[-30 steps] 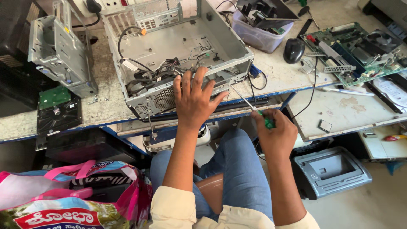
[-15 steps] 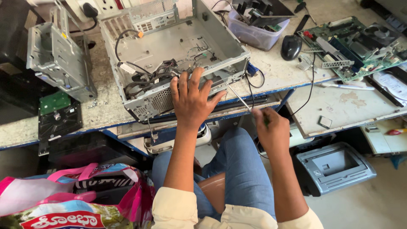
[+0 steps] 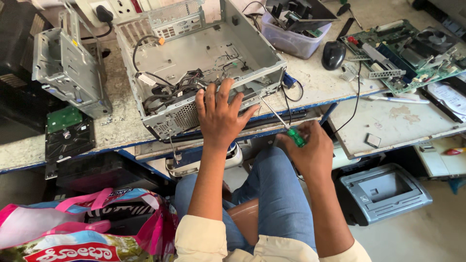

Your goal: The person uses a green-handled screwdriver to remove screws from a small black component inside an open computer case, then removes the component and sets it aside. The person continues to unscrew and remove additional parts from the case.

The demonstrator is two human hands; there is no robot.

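An open grey computer case (image 3: 252,63) with loose black cables inside stands at the front edge of the worn workbench (image 3: 121,128). My left hand (image 3: 219,114) lies spread over the case's front rim, pressing on it. My right hand (image 3: 313,150) is closed around a green-handled screwdriver (image 3: 295,137). The screwdriver's thin shaft points up and left, with its tip at the case's front right corner. Both forearms reach up from my lap; I sit in blue jeans below the bench.
A grey metal drive cage (image 3: 63,73) and a hard drive (image 3: 68,133) lie left of the case. A plastic tub of parts (image 3: 291,41), a black mouse (image 3: 333,54) and a green motherboard (image 3: 412,53) sit to the right. A printer (image 3: 386,191) and bright bags (image 3: 82,228) rest on the floor.
The right hand has lifted toward the case and turned, bringing the screwdriver tip against the front right corner. The left hand has stayed on the rim.
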